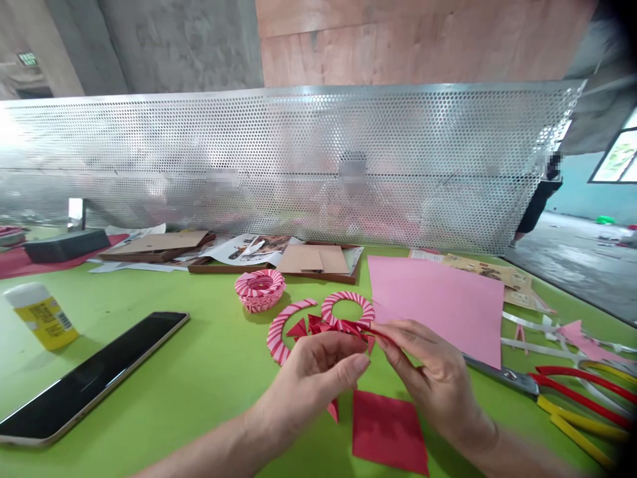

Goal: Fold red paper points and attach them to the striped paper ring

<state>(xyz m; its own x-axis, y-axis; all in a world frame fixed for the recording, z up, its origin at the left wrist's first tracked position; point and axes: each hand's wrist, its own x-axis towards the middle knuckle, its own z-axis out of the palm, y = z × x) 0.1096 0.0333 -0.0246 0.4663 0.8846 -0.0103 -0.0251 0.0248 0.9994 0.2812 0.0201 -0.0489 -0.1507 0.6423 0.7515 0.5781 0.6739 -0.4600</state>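
Note:
My left hand and my right hand meet over the green table, with a bunch of red folded paper between them. The right fingers pinch its long red tip, and the left fingers curl behind its lower edge. Just beyond lie a pink-and-white striped paper ring, a striped paper arc and a small striped paper bowl. A pink paper sheet lies behind my right hand. A red paper square lies below my hands.
Scissors with red and yellow handles lie at right, near white paper strips. A glue bottle and a black-screened tablet lie at left. Cardboard sheets sit at the back, before a perforated metal screen. A person stands beyond it.

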